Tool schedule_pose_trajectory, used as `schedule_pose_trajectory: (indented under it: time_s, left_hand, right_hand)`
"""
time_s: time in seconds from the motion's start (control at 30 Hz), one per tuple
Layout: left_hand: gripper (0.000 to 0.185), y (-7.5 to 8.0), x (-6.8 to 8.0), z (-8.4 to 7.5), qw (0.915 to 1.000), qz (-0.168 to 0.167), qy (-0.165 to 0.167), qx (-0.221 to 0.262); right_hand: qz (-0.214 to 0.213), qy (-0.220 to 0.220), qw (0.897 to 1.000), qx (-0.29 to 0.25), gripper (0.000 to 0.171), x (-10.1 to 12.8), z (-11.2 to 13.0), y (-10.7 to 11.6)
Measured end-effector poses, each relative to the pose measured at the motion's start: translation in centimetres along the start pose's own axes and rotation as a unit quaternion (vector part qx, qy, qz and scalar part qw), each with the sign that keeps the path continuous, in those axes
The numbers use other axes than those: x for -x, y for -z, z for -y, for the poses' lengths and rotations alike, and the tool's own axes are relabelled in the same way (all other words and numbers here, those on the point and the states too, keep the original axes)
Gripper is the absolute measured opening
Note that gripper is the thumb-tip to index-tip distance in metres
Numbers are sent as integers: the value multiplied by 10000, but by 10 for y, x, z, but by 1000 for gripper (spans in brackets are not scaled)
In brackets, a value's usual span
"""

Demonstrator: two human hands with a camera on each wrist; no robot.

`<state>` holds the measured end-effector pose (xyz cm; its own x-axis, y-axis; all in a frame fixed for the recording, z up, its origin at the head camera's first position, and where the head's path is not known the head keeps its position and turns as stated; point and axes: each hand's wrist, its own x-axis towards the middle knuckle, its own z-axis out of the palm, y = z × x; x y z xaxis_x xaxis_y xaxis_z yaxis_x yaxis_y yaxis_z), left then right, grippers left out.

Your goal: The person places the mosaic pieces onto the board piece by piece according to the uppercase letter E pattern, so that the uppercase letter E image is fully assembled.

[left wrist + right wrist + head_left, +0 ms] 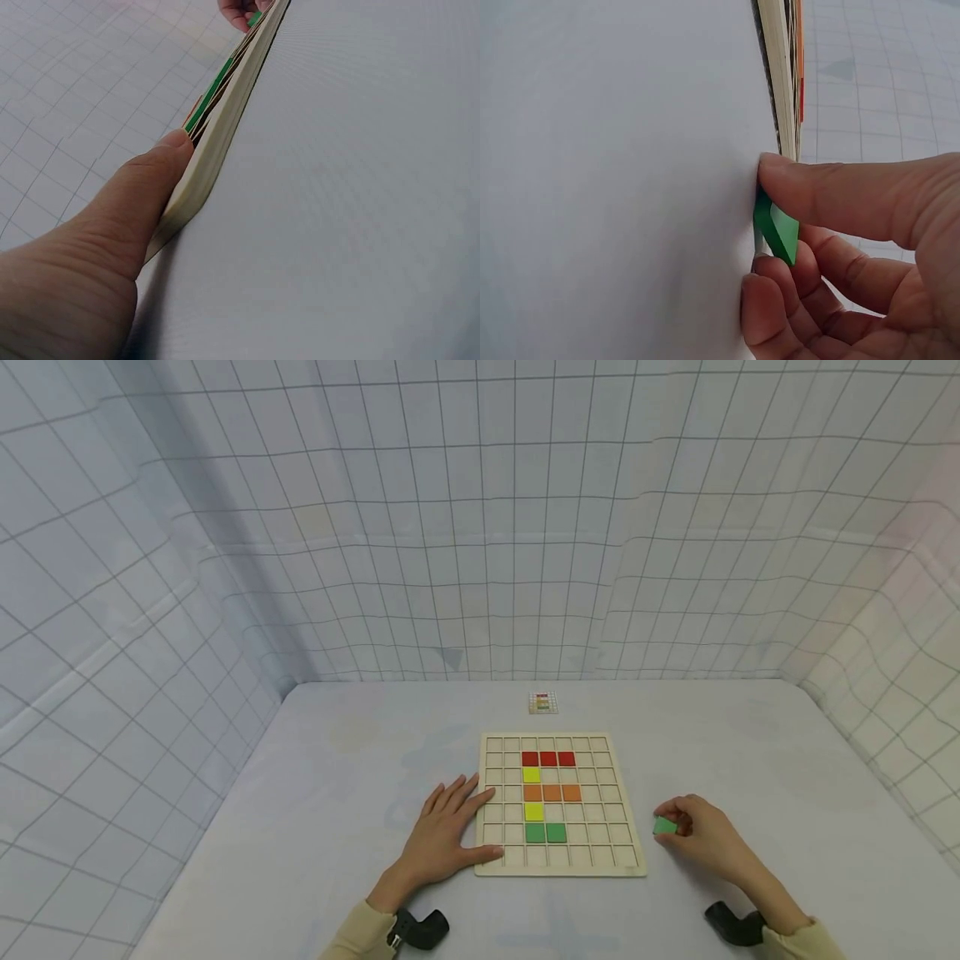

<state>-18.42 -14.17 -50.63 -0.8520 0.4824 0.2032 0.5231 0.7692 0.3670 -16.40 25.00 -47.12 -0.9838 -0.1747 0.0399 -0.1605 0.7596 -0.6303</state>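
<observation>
A pale wooden grid board (pixel 626 857) lies on the white table, holding red tiles (pixel 548 759), yellow tiles (pixel 533 812), orange tiles (pixel 552 793) and two green tiles (pixel 545 833) in its squares. My left hand (pixel 442 839) rests at the board's left edge, fingers spread, with the thumb on its lower left corner; the left wrist view shows that thumb (pixel 142 180) up close. To the right of the board, my right hand (pixel 705 837) pinches a loose green tile (pixel 664 826) between thumb and fingers. In the right wrist view the green tile (pixel 778 229) is tilted.
Behind the board lies a small pattern card (pixel 543 702) showing a grid with coloured squares. White sheets with a dark line grid (pixel 480 527) enclose the table at the back and sides. Dark wrist devices (pixel 423 930) sit at both sleeves.
</observation>
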Motion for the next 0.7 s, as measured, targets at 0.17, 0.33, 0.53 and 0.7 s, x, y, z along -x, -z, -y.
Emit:
schedule_pose_trajectory:
  time_s: [0.17,0.33,0.53,0.7]
  left_hand:
    - [84,0,0,0,10000,-7,12,-10]
    - [84,-1,0,0,10000,2,37,1]
    - [85,-1,0,0,10000,-6,38,-25]
    - [84,0,0,0,10000,-31,24,-17]
  right_hand:
    - [-83,117,9999,-17,25,0,1,-2]
    - [-44,170,9998,-10,17,0,3,-4]
    - [-209,154,9996,99,14,-2,11,-6]
    - [-525,509,9972,144,18,-5,23,-7]
